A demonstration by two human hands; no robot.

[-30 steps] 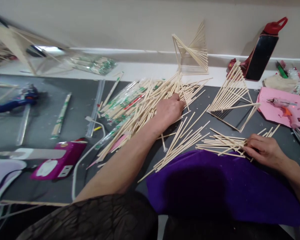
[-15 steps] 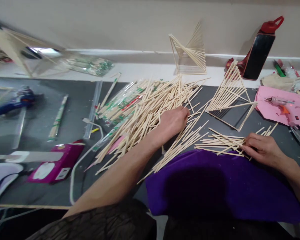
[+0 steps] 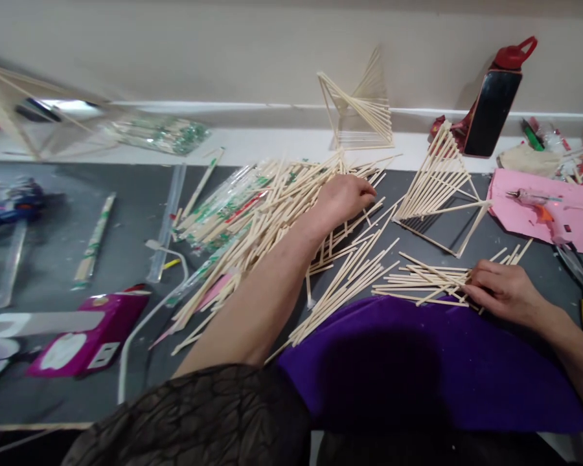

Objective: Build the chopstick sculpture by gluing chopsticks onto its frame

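Purple cloth (image 3: pixel 505 375) nearest person. Beyond its left end, big stick pile (image 3: pixel 279 217); left hand (image 3: pixel 344 196) over it, fingers curled, can't tell if gripping. Just past cloth's far edge, small stick bundle (image 3: pixel 425 283), right hand (image 3: pixel 498 288) pinching it. Stick frame (image 3: pixel 434 188) farther beyond cloth.

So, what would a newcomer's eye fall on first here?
Probably the big heap of pale sticks mid-table, with the left hand at its right end. Right of it, a fan-like stick frame stands out on the grey table. A purple sheet spreads along the near edge.
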